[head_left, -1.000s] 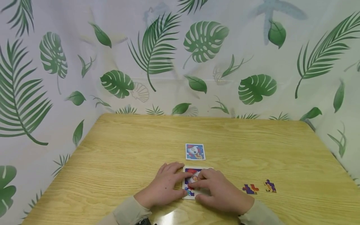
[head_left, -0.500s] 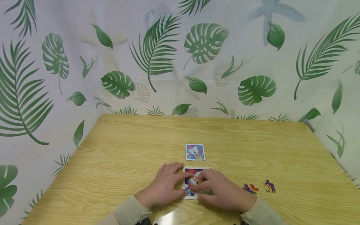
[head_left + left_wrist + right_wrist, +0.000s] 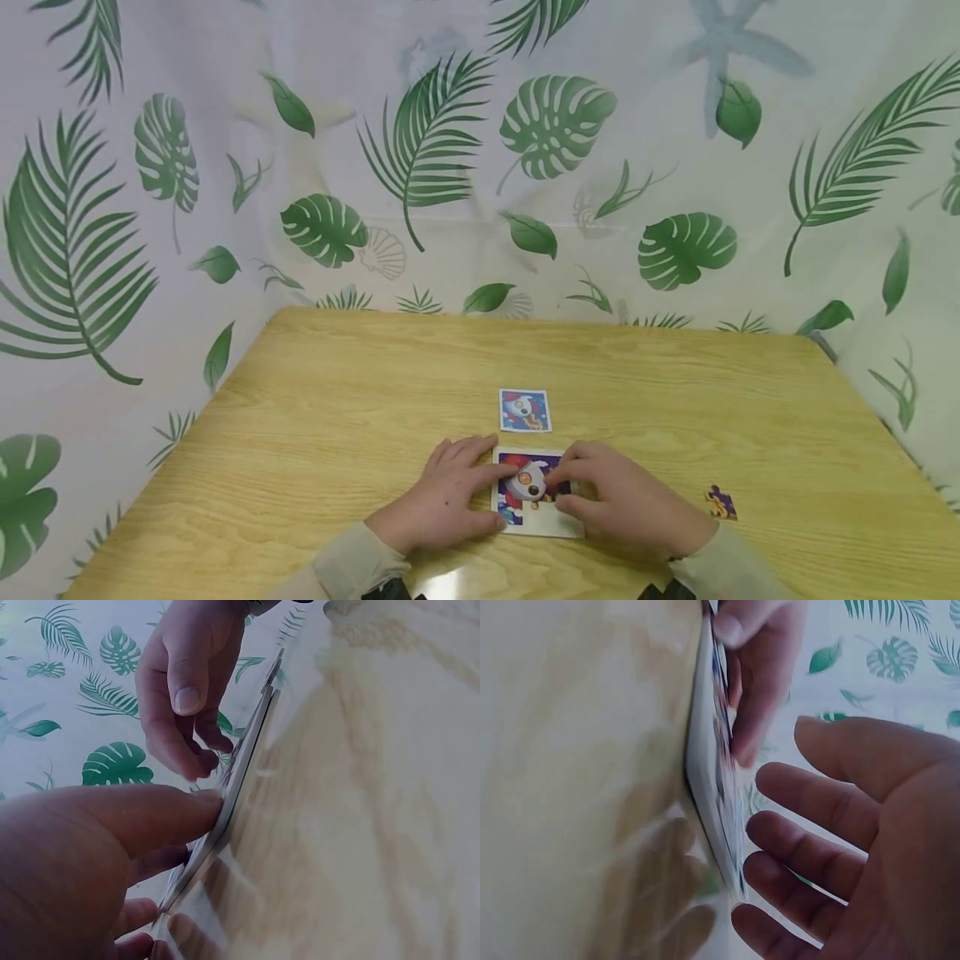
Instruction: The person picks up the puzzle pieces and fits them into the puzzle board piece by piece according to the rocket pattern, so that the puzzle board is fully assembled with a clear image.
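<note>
A white-framed jigsaw tray (image 3: 551,523) lies near the front of the table, partly filled with red, white and purple pieces (image 3: 527,482). Bare white backing shows in its lower right. On its left edge rests my left hand (image 3: 447,500), with the index finger reaching over the picture and the thumb on the near left corner. My right hand (image 3: 618,496) is over the tray's right side, fingers loosely bent at dark pieces. In the right wrist view its fingers (image 3: 802,847) are spread, nothing visibly gripped. What lies under these fingertips is partly hidden.
A small picture card (image 3: 525,411) with a similar rocket-like drawing lies just beyond the tray. One loose purple and yellow jigsaw piece (image 3: 722,502) is to the right of my right hand. A leaf-patterned curtain (image 3: 450,192) hangs along the table's (image 3: 360,367) far edge.
My right hand has shifted right across the tray, uncovering more of the picture and the backing. The red and purple loose piece on the right no longer shows. My left hand stays put.
</note>
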The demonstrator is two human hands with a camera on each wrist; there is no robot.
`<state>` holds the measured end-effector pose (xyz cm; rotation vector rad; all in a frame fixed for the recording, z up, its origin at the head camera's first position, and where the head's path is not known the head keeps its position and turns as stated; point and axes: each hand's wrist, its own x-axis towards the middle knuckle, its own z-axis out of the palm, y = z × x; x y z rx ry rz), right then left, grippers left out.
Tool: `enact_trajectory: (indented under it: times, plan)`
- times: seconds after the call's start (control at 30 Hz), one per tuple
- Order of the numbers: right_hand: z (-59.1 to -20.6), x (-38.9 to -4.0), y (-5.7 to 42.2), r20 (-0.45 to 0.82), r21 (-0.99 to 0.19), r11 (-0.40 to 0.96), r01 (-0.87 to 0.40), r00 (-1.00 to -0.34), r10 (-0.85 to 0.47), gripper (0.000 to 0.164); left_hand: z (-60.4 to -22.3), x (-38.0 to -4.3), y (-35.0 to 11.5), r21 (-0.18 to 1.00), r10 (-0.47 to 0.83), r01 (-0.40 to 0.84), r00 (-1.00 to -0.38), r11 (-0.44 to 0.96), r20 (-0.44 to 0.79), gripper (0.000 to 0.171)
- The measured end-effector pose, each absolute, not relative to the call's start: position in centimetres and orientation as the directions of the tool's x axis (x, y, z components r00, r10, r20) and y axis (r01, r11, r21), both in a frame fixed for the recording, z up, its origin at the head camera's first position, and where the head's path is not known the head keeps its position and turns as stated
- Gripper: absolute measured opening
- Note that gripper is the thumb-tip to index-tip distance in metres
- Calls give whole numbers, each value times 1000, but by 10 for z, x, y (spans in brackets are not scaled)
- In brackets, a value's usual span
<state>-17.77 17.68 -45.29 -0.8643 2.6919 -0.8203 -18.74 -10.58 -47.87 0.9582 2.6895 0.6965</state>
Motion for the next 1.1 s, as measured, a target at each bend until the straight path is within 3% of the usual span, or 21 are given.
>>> enact_trajectory:
  times: [0.4, 0.8, 1.1]
  plan:
    - [-456, -176, 241, 41, -436, 808, -396, -906, -422, 24, -480, -190, -108, 507, 661, 555, -749, 660, -41, 73]
    - [-466, -167, 293, 164, -305, 840, -450, -893, -419, 26, -482, -189, -110, 512, 673, 564, -738, 648, -40, 75]
    - [-474, -162, 310, 185, -315, 826, -468, -883, -431, 31, -482, -189, -111, 502, 671, 567, -741, 654, -37, 76]
